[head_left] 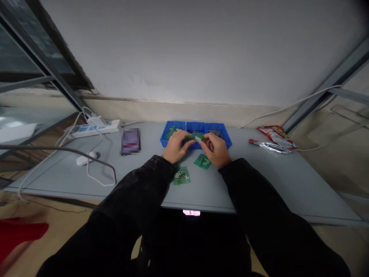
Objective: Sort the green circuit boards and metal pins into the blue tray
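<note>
Green bag [196, 137], small, see-through, with a pale patch on it: held up over the front of the blue tray [229, 142], before its middle compartment

Left hand [174, 147]: thumb and fingers pinched on the bag's left end

Right hand [216, 150]: thumb and fingers pinched on the bag's right end, other fingers curled; the two hands near each other, the bag stretched between them

Handling, by judgement: light, even grip at both ends; thin film probably creases or slips, so thumbs best kept near the edges and the bag level, lest small contents spill; working over the tray seems sound, as anything dropped may land there; wrists best kept clear of the loose bags below

Blue tray, three compartments: left one with green packets [172, 132]; right one with dark small pieces [216, 133], too small to identify

Second green bag [202, 161]: flat on the table [265, 188], just below the right hand, small pieces showing through

Third green bag [182, 176]: nearer the table's front edge, beside the left sleeve [161, 169], small pieces showing, whether inside or on top cannot be told
</note>
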`<action>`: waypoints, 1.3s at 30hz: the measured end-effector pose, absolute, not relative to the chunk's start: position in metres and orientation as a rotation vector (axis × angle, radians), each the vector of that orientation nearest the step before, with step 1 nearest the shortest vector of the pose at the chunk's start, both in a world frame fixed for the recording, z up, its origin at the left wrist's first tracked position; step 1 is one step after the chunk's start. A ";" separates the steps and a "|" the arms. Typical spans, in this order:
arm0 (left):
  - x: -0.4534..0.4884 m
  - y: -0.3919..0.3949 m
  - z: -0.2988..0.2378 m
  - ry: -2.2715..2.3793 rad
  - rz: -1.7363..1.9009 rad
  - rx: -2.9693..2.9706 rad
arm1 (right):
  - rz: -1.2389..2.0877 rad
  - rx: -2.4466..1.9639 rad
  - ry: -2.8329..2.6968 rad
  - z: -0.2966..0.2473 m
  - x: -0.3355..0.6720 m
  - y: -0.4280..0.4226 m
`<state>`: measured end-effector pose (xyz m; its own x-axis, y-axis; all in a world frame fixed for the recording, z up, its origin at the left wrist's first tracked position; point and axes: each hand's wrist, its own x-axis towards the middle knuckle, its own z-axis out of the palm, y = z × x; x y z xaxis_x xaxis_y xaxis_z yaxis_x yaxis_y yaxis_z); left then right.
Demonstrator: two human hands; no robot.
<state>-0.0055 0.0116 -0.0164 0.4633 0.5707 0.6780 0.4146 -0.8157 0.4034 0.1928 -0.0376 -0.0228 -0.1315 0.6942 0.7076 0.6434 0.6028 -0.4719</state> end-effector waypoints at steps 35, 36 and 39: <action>-0.046 0.048 -0.010 1.359 1.611 2.094 | 0.082 -1.126 -1.830 -0.024 0.194 -0.037; -0.052 0.052 -0.009 1.391 1.604 2.083 | 0.077 -1.140 -1.866 -0.025 0.194 -0.037; -0.062 0.061 -0.008 1.411 1.420 2.181 | 0.062 -1.200 -1.983 -0.027 0.194 -0.037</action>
<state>-0.0623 0.0607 -0.0076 0.0930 0.7828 0.6153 0.6099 -0.5333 0.5862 0.1938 -0.0374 -0.0274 -0.2299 0.7633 0.6037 0.7240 0.5487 -0.4180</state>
